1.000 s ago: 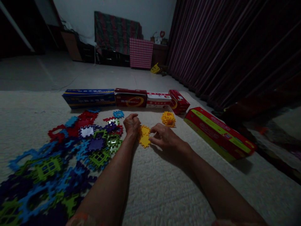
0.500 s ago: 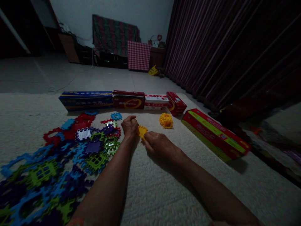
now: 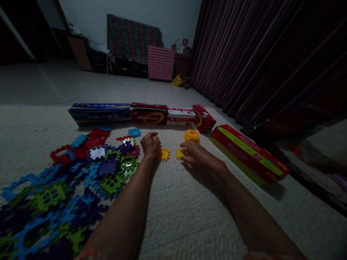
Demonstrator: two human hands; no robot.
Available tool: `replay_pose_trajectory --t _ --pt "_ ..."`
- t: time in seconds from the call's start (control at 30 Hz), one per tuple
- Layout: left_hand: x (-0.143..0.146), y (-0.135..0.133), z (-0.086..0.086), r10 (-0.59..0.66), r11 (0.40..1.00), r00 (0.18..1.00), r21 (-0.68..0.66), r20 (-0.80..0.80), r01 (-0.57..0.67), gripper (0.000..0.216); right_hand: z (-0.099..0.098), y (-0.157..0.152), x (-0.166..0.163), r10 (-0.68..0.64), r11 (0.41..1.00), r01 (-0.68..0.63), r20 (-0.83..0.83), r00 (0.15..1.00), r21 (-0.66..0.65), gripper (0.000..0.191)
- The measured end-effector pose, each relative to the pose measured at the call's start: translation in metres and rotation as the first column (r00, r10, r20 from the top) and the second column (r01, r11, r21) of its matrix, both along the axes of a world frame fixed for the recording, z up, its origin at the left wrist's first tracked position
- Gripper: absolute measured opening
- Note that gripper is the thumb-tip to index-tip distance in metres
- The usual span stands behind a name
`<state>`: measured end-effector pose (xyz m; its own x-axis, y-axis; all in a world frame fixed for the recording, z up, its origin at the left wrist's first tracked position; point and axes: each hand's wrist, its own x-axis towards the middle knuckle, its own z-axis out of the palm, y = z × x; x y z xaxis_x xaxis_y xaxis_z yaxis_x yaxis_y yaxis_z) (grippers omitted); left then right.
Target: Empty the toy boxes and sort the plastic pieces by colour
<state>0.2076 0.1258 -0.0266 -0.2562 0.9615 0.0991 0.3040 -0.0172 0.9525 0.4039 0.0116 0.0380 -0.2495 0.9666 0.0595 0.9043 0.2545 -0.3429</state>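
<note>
My left hand [image 3: 150, 144] is curled into a fist on the cream rug [image 3: 176, 216], its fingers against a flat yellow interlocking piece [image 3: 164, 154]. My right hand [image 3: 197, 155] lies a little to the right, fingertips closed on a second yellow piece [image 3: 179, 153]. The two yellow pieces lie apart with a small gap between them. A built-up yellow cluster of pieces [image 3: 191, 135] sits just beyond my right hand.
A spread of blue, green, purple, red and white interlocking pieces [image 3: 81, 173] covers the rug at left. A row of blue and red boxes [image 3: 141, 113] lines the far edge. A long red-green box [image 3: 248, 153] lies at right, by dark curtains [image 3: 271, 54].
The two yellow pieces, held together between my hands before, are now separated. My right hand has moved right with one piece, while my left fist stayed put.
</note>
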Motion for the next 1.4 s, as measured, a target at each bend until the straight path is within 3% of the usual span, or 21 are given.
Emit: replay_pose_trajectory --t 0.2,0.37,0.5,0.63,1.13,1.27,1.4 --pt "-0.001 0.001 -0.004 0.007 0.999 1.000 0.035 -0.018 -0.006 0.042 -0.001 -0.006 -0.012 -0.016 0.999 0.016 0.002 1.000 -0.036 0.026" --pt "0.000 0.000 -0.002 -0.004 1.000 1.000 0.014 0.000 0.004 0.044 -0.008 0.005 -0.001 -0.008 1.000 0.008 -0.048 0.999 -0.002 0.042" --pt "0.000 0.000 -0.001 -0.008 1.000 1.000 0.013 0.002 0.008 0.045 -0.007 0.016 0.015 -0.038 0.974 0.039 -0.010 0.999 0.224 0.064" --pt "-0.001 0.001 -0.004 0.002 0.999 1.000 0.033 -0.012 -0.002 0.044 -0.008 0.020 0.030 -0.166 0.909 0.138 0.039 0.985 0.393 0.060" --pt "0.000 0.002 -0.005 -0.008 1.000 1.000 0.011 -0.018 0.008 0.044 -0.021 0.018 0.043 -0.132 0.907 0.055 0.157 0.979 0.418 0.057" --pt "0.000 0.002 -0.006 -0.002 1.000 1.000 0.012 0.012 0.001 0.044 -0.016 0.017 0.040 -0.118 0.905 0.057 0.120 0.986 0.421 0.057" --pt "-0.001 -0.002 0.001 0.001 1.000 0.998 0.002 0.064 -0.001 0.043 -0.009 0.015 0.012 -0.034 0.890 0.041 -0.024 0.999 0.455 0.042"
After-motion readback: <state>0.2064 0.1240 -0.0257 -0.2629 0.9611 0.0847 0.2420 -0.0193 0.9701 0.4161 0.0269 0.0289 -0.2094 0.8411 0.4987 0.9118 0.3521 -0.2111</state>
